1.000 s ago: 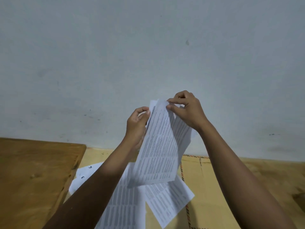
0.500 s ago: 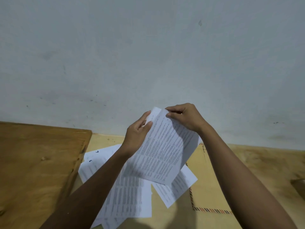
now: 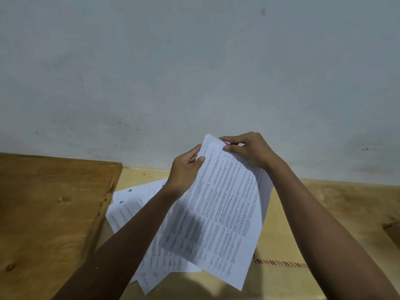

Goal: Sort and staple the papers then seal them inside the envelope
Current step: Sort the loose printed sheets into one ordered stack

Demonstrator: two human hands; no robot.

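I have a small sheaf of printed papers (image 3: 218, 204) lifted off the tabletop (image 3: 335, 204), held tilted so the text faces me. My left hand (image 3: 185, 169) grips the sheaf's upper left edge, thumb on the front and the other fingers curled behind. My right hand (image 3: 249, 151) pinches the top corner, fingers (image 3: 232, 148) bent over the edge as if to separate or check a sheet.

Below and to the left of my left fingers, loose sheets (image 3: 134, 202) lie fanned on the tabletop, with handwritten numbers at two corners, which look like a 3 and a 6 or 9. That tells me the order is not settled. Under my right forearm, beneath the held sheaf, lies the envelope (image 3: 281, 269), flat, its striped border showing just below the sheaf's lower corner.

By my judgement I am early in the job, in the sorting stage. Some pages are gathered in hand, more wait on the tabletop. Nothing looks stapled, and I see no stapler in view. Stapling, loading the envelope and sealing it all remain.
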